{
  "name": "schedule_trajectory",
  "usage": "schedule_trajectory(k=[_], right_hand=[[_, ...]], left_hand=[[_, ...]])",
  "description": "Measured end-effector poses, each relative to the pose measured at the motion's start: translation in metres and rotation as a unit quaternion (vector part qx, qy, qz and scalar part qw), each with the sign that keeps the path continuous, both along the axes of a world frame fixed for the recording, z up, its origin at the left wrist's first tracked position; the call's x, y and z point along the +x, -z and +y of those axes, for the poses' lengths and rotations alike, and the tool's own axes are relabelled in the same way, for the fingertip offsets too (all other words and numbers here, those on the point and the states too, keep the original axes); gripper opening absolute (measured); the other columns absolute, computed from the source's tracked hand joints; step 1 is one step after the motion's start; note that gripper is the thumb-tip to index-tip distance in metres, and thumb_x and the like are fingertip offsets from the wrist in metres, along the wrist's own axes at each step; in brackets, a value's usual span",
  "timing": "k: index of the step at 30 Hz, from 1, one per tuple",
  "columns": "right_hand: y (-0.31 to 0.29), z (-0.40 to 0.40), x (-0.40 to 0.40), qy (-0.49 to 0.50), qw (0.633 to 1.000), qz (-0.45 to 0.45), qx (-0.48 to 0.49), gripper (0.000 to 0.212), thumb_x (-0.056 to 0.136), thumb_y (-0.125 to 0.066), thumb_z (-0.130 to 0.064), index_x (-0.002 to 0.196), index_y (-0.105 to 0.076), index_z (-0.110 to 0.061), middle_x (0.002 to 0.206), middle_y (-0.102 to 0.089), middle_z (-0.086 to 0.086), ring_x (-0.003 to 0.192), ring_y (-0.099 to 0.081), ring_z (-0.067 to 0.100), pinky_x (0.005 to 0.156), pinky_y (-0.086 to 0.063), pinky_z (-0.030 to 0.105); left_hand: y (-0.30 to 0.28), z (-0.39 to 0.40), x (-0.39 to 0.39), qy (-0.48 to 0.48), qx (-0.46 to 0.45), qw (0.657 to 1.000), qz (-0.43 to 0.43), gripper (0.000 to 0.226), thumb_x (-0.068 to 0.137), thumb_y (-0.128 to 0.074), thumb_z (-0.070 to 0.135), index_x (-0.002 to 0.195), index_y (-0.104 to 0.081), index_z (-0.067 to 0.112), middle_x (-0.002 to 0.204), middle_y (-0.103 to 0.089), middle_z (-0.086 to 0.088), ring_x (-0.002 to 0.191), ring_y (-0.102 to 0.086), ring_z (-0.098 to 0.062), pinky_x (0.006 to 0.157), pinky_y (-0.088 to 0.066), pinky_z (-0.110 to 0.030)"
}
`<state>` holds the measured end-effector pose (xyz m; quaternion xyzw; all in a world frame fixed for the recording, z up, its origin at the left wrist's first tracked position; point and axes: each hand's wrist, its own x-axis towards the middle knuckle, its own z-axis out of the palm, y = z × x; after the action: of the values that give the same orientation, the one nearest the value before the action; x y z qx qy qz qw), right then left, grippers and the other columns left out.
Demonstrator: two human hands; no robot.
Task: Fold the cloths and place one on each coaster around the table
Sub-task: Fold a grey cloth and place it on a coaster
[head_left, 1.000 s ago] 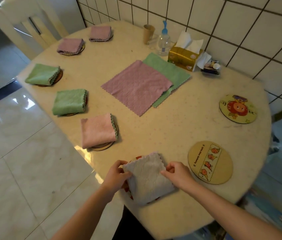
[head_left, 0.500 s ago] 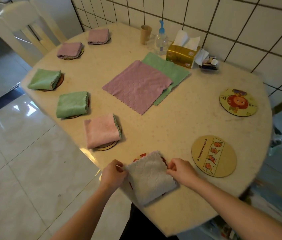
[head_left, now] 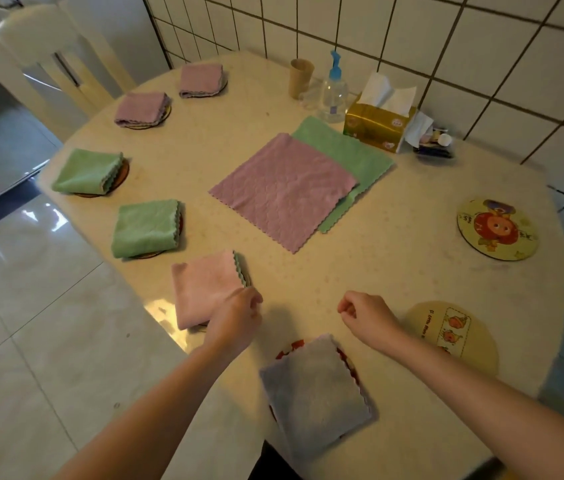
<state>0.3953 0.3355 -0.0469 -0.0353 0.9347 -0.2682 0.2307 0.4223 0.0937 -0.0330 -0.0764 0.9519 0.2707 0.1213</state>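
Head view showing six folded cloths (head_left: pixel 315 386) sitting on coasters; two bare coasters (head_left: pixel 497 228) waiting at right; pink cloth (head_left: pixel 284 188) lying flat mid-table over green cloth (head_left: pixel 353 157); left hand (head_left: pixel 239 317) and right hand (head_left: pixel 367 315) hovering loosely curled, holding nothing.

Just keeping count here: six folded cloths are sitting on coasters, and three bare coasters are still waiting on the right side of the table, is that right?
Not quite. The six folded cloths on coasters are right, the grey cloth being the nearest, but the head view shows only two bare coasters on the right: the cartoon-face coaster and the tan fruit coaster. Two unfolded cloths, pink over green, lie mid-table.
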Motion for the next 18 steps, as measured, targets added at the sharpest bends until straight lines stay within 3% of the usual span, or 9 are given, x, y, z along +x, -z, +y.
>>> schedule_trajectory(k=[1,3,4,5,7,9,10,15,18], right_hand=[[-0.001,-0.005,-0.012,0.000,1.000,0.006,-0.002,0.010,0.090,-0.052,-0.013,0.094,-0.061,-0.018,0.089,-0.062,-0.003,0.083,-0.059,0.014,0.074,-0.052,0.029],[-0.003,-0.014,-0.035,-0.002,1.000,0.021,-0.004,0.010,0.090,-0.053,-0.013,0.095,-0.061,-0.016,0.092,-0.063,-0.001,0.084,-0.059,0.015,0.075,-0.053,0.032],[-0.004,-0.019,-0.045,-0.007,0.999,0.032,-0.004,0.010,0.090,-0.053,-0.013,0.095,-0.061,-0.016,0.094,-0.063,0.000,0.085,-0.059,0.015,0.076,-0.053,0.033],[-0.003,-0.026,-0.058,-0.013,0.999,0.042,-0.001,0.010,0.090,-0.053,-0.013,0.095,-0.061,-0.015,0.096,-0.062,0.001,0.086,-0.059,0.016,0.077,-0.052,0.034],[0.000,-0.040,-0.081,-0.029,0.998,0.063,0.009,0.009,0.089,-0.054,-0.015,0.095,-0.061,-0.014,0.100,-0.061,0.003,0.089,-0.058,0.020,0.079,-0.051,0.037],[0.002,-0.055,-0.102,-0.045,0.996,0.078,0.025,0.011,0.090,-0.054,-0.019,0.096,-0.061,-0.014,0.104,-0.058,0.005,0.093,-0.058,0.023,0.080,-0.049,0.038],[0.004,-0.063,-0.112,-0.053,0.995,0.081,0.033,0.012,0.090,-0.053,-0.021,0.097,-0.060,-0.015,0.105,-0.057,0.005,0.094,-0.057,0.024,0.080,-0.048,0.038],[0.013,-0.093,-0.139,-0.113,0.984,0.109,0.087,0.021,0.092,-0.052,-0.030,0.105,-0.057,-0.014,0.109,-0.052,0.006,0.101,-0.052,0.027,0.076,-0.046,0.037],[0.023,-0.102,-0.148,-0.152,0.973,0.116,0.132,0.028,0.089,-0.056,-0.035,0.109,-0.055,-0.015,0.112,-0.051,0.006,0.107,-0.046,0.027,0.082,-0.045,0.039]], left_hand=[[-0.007,-0.002,-0.009,0.017,-0.020,1.000,0.008,0.017,0.092,-0.049,0.017,0.102,-0.056,0.028,0.103,-0.061,0.005,0.086,-0.052,-0.008,0.078,-0.040,-0.015],[-0.018,-0.011,-0.028,0.045,-0.157,0.984,0.067,0.013,0.093,-0.046,0.037,0.102,-0.055,0.037,0.088,-0.054,0.016,0.070,-0.042,-0.004,0.081,-0.029,-0.011],[-0.023,-0.017,-0.038,0.059,-0.246,0.962,0.103,0.021,0.089,-0.043,0.048,0.106,-0.055,0.043,0.080,-0.052,0.020,0.065,-0.041,-0.005,0.084,-0.034,-0.028],[-0.025,-0.022,-0.050,0.067,-0.285,0.949,0.118,0.027,0.085,-0.041,0.052,0.110,-0.052,0.049,0.079,-0.055,0.022,0.064,-0.047,-0.009,0.077,-0.038,-0.037],[-0.015,-0.028,-0.080,0.116,-0.209,0.968,0.073,0.030,0.090,-0.044,0.040,0.119,-0.050,0.047,0.109,-0.060,0.023,0.088,-0.060,-0.016,0.078,-0.046,-0.040],[0.004,-0.028,-0.111,0.153,-0.095,0.984,0.001,0.039,0.093,-0.049,0.016,0.130,-0.052,0.028,0.135,-0.051,0.008,0.124,-0.046,-0.020,0.098,-0.042,-0.035],[0.016,-0.031,-0.126,0.174,-0.083,0.981,0.000,0.042,0.091,-0.050,0.010,0.132,-0.052,0.021,0.141,-0.048,0.002,0.132,-0.038,-0.021,0.105,-0.036,-0.034],[0.040,-0.048,-0.169,0.270,-0.163,0.948,0.033,0.059,0.091,-0.049,0.012,0.146,-0.032,0.023,0.158,-0.017,0.001,0.147,-0.008,-0.022,0.118,-0.021,-0.038],[0.047,-0.058,-0.191,0.305,-0.138,0.941,0.058,0.056,0.090,-0.051,0.011,0.144,-0.037,0.019,0.156,-0.025,-0.002,0.146,-0.015,-0.024,0.117,-0.023,-0.039]])
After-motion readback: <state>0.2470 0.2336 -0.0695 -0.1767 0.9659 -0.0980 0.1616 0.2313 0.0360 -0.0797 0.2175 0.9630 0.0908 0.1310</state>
